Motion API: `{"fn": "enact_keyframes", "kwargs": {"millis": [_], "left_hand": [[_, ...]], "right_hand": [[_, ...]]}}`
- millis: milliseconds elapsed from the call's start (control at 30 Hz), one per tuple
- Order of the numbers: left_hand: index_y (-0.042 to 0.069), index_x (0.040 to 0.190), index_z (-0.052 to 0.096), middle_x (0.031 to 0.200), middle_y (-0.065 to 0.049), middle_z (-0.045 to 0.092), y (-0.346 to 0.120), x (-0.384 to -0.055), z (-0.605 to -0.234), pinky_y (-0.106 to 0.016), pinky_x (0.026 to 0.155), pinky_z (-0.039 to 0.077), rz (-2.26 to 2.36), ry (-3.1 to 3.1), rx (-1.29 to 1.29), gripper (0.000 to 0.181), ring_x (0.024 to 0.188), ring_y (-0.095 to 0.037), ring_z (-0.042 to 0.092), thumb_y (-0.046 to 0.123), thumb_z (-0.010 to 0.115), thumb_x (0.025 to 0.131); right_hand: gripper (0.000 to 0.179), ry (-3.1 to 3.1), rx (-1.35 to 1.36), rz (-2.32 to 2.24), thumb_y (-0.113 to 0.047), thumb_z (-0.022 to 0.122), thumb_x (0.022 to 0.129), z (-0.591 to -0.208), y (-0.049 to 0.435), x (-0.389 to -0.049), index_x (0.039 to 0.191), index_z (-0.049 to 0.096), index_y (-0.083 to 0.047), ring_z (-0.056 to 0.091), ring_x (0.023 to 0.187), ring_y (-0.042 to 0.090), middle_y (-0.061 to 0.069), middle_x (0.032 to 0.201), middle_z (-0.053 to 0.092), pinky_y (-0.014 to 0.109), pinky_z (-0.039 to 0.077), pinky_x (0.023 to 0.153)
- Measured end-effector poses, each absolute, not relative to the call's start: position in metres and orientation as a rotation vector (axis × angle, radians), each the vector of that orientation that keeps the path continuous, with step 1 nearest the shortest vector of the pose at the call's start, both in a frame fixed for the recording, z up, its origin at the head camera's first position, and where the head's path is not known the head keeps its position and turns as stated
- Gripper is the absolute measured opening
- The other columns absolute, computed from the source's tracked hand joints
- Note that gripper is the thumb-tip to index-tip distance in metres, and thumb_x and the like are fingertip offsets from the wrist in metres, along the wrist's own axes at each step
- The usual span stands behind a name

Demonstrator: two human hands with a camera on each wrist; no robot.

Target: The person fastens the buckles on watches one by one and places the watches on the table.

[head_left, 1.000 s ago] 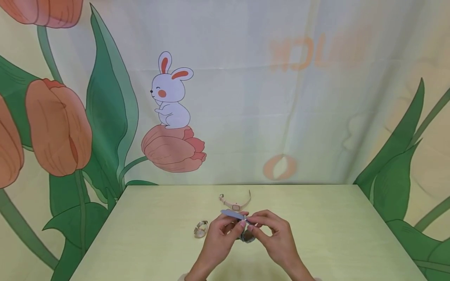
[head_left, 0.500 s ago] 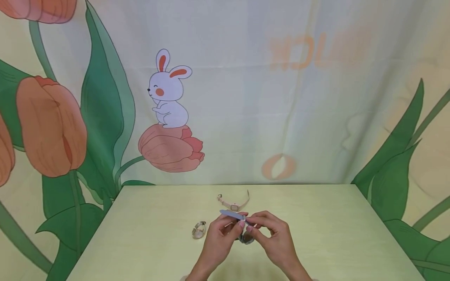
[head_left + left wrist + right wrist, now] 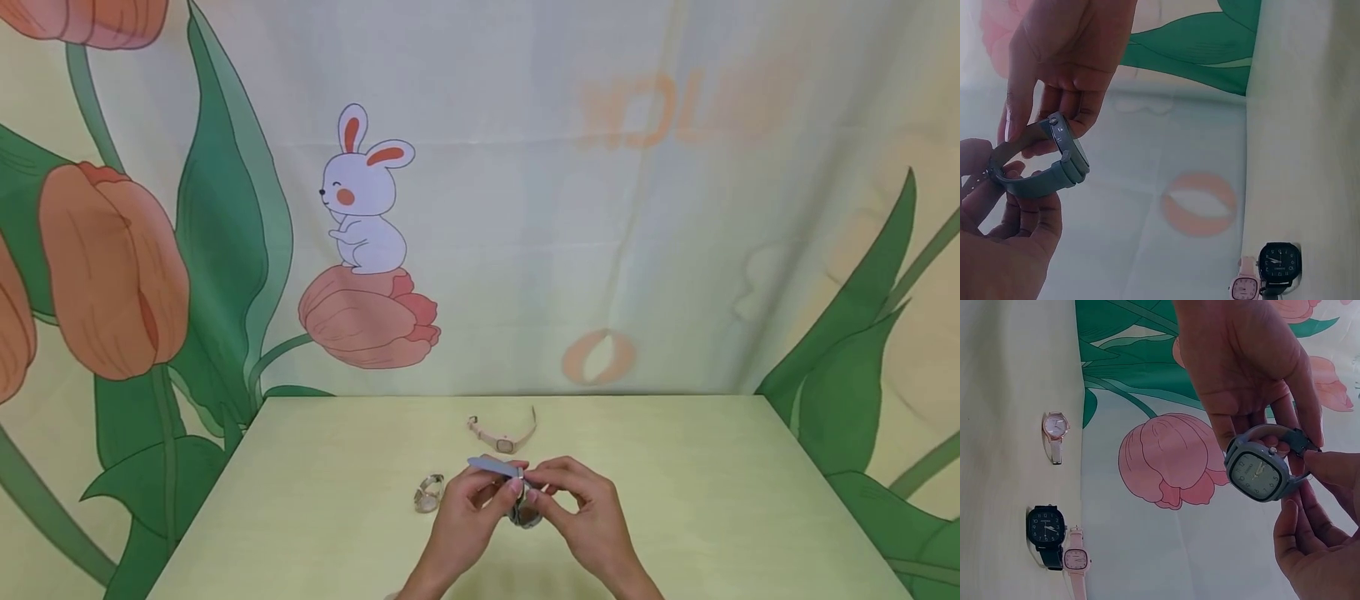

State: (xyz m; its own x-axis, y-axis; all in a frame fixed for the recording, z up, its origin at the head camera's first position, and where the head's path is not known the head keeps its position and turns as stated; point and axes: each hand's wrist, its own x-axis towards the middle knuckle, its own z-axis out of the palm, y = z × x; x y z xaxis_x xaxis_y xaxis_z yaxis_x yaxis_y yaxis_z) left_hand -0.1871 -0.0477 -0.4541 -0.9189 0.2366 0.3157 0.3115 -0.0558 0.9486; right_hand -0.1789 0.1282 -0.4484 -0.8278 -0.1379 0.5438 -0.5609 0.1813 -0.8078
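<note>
I see the left hand (image 3: 467, 518) and right hand (image 3: 588, 510) both pinching the looped strap (image 3: 1038, 185) of a rounded-square, grey-blue watch (image 3: 1257, 477) above a smooth, pale table (image 3: 705, 475), where a squarish black watch (image 3: 1046, 527) and slim pink watch (image 3: 1076, 559) lie.

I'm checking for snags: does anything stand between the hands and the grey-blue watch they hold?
Nothing visible does: the left hand and right hand both grip the grey-blue watch directly. The black watch, pink watch and round watch lie on the table, outside the grip.
</note>
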Motion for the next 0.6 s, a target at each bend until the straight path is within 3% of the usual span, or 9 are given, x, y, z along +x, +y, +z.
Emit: {"fn": "enact_keyframes", "kwargs": {"millis": [600], "left_hand": [[0.009, 0.107, 0.073, 0.113, -0.012, 0.065, -0.060, -0.185, -0.456, -0.025, 0.095, 0.053, -2.060, -2.190, -0.694, 0.018, 0.110, -0.017, 0.063, 0.019, 0.063, 0.097]], "right_hand": [[0.017, -2.085, 0.752, 1.682, -0.006, 0.073, 0.086, -0.457, 0.130, -0.181, 0.103, 0.076, -0.007, 0.066, 0.087, 0.017, 0.008, 0.097, 0.069, 0.026, 0.057, 0.071]]}}
